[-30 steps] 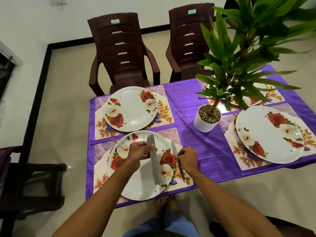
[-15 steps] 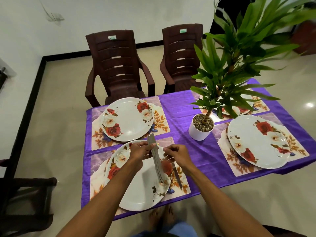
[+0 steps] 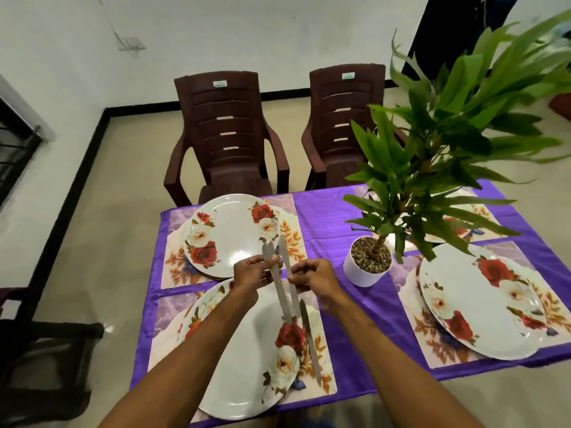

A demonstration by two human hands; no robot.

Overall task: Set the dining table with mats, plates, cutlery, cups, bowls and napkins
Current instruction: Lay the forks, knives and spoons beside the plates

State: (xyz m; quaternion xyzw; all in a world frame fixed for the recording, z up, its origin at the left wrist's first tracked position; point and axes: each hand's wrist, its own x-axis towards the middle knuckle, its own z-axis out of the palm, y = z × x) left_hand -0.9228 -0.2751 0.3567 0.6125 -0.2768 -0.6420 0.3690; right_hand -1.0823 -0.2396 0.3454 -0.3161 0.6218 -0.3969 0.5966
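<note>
Centrally, left hand (image 3: 247,274): one, fingers curled round a bundle of knives (image 3: 279,295), apparently two, blades toward 12 o'clock, raised above the near plate (image 3: 244,366).
At its 3 o'clock, right hand (image 3: 313,278): one, thumb and fingertips pinching a single knife (image 3: 283,251), just beside the bundle.
On the mat: one laid knife (image 3: 310,341), flat on the near mat (image 3: 167,313) at the near plate's 3 o'clock edge, running 12 to 6.
Knife count: four, if the bundle is two.
Plate count: four, floral; near plate at 6 o'clock, second plate (image 3: 234,230) at 11, third plate (image 3: 475,304) at 3, fourth plate (image 3: 456,223) at 1, mostly hidden by leaves (image 3: 432,193).
Under plates: four floral mats (image 3: 177,225), one each.
Centrepiece: one potted plant (image 3: 367,267), white pot, on the purple tablecloth (image 3: 324,217).
Seating: two brown chairs (image 3: 225,134) at 12 o'clock.
</note>
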